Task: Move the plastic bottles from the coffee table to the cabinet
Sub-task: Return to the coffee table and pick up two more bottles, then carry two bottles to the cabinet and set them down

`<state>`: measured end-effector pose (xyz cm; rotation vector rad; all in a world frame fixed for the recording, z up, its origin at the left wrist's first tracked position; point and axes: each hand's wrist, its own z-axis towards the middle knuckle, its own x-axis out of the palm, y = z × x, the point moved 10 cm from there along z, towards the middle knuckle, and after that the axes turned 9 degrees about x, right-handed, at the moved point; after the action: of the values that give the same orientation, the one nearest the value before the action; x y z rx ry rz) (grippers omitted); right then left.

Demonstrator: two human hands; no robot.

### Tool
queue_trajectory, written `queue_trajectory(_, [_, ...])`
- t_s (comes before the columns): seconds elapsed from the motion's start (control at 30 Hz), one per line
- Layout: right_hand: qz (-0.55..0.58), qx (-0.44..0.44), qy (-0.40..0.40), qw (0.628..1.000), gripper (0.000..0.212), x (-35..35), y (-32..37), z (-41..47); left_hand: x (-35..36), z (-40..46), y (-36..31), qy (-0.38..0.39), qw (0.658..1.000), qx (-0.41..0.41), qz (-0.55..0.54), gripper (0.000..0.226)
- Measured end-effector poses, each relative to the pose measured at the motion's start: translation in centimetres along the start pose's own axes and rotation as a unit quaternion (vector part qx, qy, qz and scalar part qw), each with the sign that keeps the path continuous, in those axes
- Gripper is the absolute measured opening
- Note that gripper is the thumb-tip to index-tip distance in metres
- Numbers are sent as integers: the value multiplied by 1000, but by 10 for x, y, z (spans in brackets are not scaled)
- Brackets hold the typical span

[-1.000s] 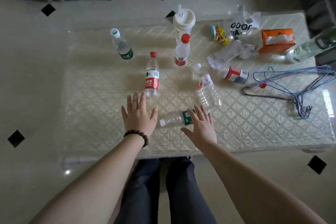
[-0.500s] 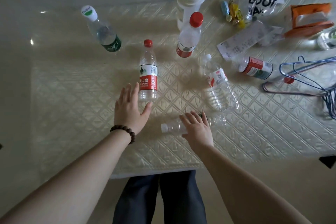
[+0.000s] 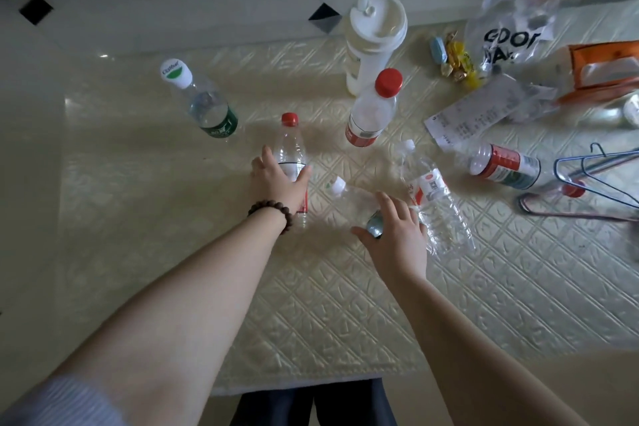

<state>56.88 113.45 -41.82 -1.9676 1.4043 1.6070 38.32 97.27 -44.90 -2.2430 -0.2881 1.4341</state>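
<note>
Two grips: left hand (image 3: pixel 278 183) wraps the upright red-capped bottle (image 3: pixel 292 152); right hand (image 3: pixel 394 239) clutches the lying small bottle (image 3: pixel 349 195), both on the coffee table (image 3: pixel 345 322).
Risk: crumpled bottle (image 3: pixel 432 201) touches the right fingers and may roll.

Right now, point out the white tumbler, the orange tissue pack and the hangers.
white tumbler (image 3: pixel 366 55): head view, upper body.
orange tissue pack (image 3: pixel 603 71): head view, top face.
hangers (image 3: pixel 594 173): head view, blue wire.

Bare coffee table (image 3: pixel 311 322) before bottles (image 3: pixel 371 114)
</note>
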Motion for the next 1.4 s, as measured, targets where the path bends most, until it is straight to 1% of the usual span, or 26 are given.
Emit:
queue_trajectory(0.1, [13,17,-9,1000,72,-1,2,7,12,14,0,8,999,-39,-6,94])
queue_trajectory(0.23, [27,31,-13,999,73,1,1,9,23,20,5,26,998,-57,-1,79])
queue_trajectory(0.4, [38,43,-23,998,73,-7,3,5,12,8,6,10,1000,-14,-6,70])
queue_trajectory(0.57, [63,62,-22,996,73,-34,15,-10,-27,-32,-2,-6,1000,5,-8,66])
queue_trajectory(0.7, [91,78,-36,992,73,-72,30,-33,-68,-73,-23,-15,999,21,-44,65])
queue_trajectory(0.87, [81,93,-64,990,69,-131,44,-71,-127,-117,-56,-24,997,47,-60,68])
queue_trajectory(1.0, [89,98,-90,987,72,-175,48,-106,-167,-147,-80,-29,995,69,-71,68])
queue_trajectory(1.2, [93,127,-122,980,75,-221,35,-160,-209,-190,-112,-37,988,117,-93,68])
queue_trajectory(1.33, [103,176,-148,968,76,-241,10,-195,-211,-214,-137,-11,981,174,-89,69])
queue_trajectory(1.4, [115,203,-168,958,73,-248,-6,-215,-203,-227,-151,14,975,203,-86,70])
